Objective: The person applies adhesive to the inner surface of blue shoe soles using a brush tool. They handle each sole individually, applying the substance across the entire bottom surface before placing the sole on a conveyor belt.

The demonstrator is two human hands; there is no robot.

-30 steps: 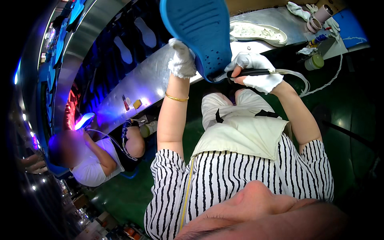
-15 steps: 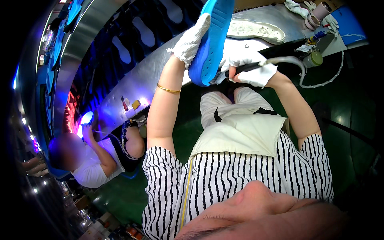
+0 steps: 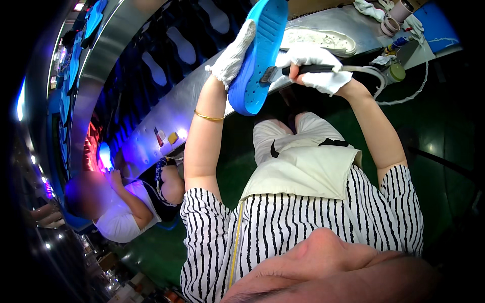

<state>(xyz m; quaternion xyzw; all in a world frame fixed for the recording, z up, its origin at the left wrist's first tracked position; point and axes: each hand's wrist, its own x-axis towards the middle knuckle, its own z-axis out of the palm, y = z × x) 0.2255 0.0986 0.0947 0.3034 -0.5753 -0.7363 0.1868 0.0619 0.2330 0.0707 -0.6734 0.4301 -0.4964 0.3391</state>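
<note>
My left hand (image 3: pixel 235 56), in a white glove, grips a blue shoe sole (image 3: pixel 263 48) by its left edge and holds it up at a slant. The sole's hollow inner face, dotted with small holes, shows toward me. In my right hand (image 3: pixel 319 65), gloved with some fingertips bare, is a brush (image 3: pixel 268 74) with a dark handle and short flat bristles. Its bristles meet the sole's inner face near the lower end, at the right rim. A pale hose (image 3: pixel 371 70) runs from the handle's rear. Beyond my right hand, a white shoe sole (image 3: pixel 323 40) lies on the metal ledge.
A conveyor (image 3: pixel 166 76) carrying pale soles runs along a metal ledge (image 3: pixel 174 103). At far right are tape rolls (image 3: pixel 393 22), spare gloves (image 3: pixel 369 10) and a green-lidded jar (image 3: pixel 395 72). Left, a seated co-worker (image 3: pixel 126 207) holds a brightly lit sole (image 3: pixel 105 156).
The brush has moved up from the blue sole's lower edge onto its inner face. The sole has shifted slightly left and down and turned its inner face more into view.
</note>
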